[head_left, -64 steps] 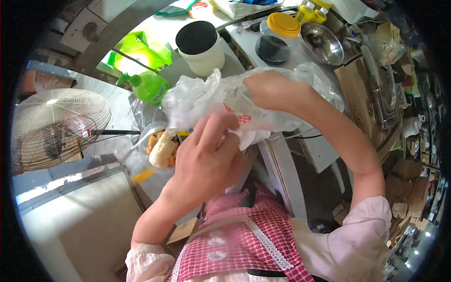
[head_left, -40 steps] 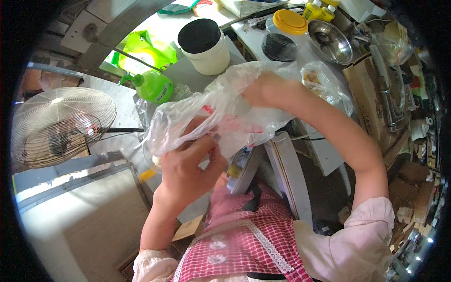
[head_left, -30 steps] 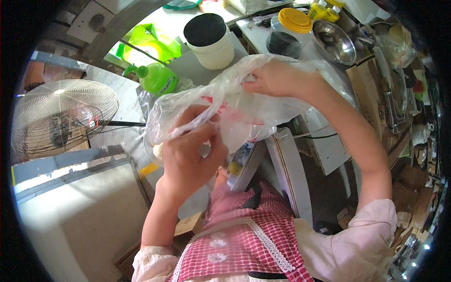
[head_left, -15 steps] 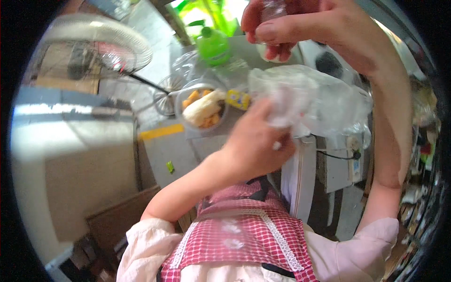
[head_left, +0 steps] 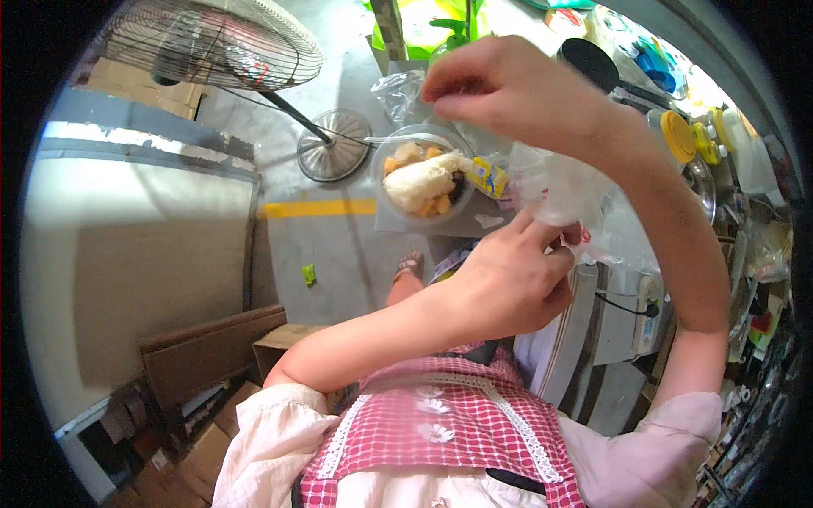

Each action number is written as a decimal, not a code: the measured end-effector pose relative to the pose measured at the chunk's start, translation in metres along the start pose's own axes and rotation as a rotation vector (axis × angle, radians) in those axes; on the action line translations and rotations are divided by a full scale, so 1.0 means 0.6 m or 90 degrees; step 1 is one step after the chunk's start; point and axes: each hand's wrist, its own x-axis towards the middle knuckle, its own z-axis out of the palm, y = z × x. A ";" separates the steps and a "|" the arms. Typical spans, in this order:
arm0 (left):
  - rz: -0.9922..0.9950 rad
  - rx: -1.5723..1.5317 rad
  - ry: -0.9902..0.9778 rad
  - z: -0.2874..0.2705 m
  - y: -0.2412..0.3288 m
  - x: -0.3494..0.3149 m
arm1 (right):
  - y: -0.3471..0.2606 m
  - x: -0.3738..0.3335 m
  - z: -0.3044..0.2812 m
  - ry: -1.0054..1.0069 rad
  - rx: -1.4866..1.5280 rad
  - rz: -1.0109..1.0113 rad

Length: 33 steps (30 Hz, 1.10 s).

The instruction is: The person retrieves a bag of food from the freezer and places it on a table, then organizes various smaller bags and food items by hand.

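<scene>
My left hand (head_left: 518,275) reaches over the table, its fingers bent and pinching a thin, clear plastic bag (head_left: 555,182) with small red marks. Higher up and farther away, my right hand (head_left: 517,93) has its fingers curled together; what they hold, if anything, is hidden. Left of the bag stands a round clear plastic tub (head_left: 383,182) with a white, fluffy lump (head_left: 421,182) and orange chunks (head_left: 434,206) in it. Between tub and bag lies a small yellow packet (head_left: 489,176). Partly behind my right hand is a green pump bottle (head_left: 450,35).
A standing fan (head_left: 333,144) is at the far left, near a pale panel (head_left: 144,271). Brown cardboard (head_left: 212,347) leans at lower left. A green scrap (head_left: 309,274) lies on the floor. Yellow-lidded jars (head_left: 677,135) and a power strip (head_left: 648,313) are on the right.
The view has shifted, so the tub and fan sit farther right. My left hand has moved a little to the right at the bag. My right hand has come lower and nearer.
</scene>
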 end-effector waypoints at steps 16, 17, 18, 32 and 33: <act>0.067 0.093 -0.073 0.015 0.016 0.061 | 0.106 -0.236 -0.035 -0.065 -0.192 0.332; 0.074 0.093 -0.079 0.023 0.015 0.060 | 0.123 -0.243 -0.024 -0.058 -0.191 0.337; 0.060 0.122 -0.093 0.028 0.013 0.060 | 0.130 -0.242 -0.014 -0.021 -0.234 0.364; 0.155 0.121 -0.068 0.029 0.042 0.088 | 0.134 -0.238 -0.035 0.449 -0.094 -0.068; 0.152 0.115 -0.074 0.028 0.043 0.085 | 0.121 -0.243 -0.041 0.451 -0.093 -0.070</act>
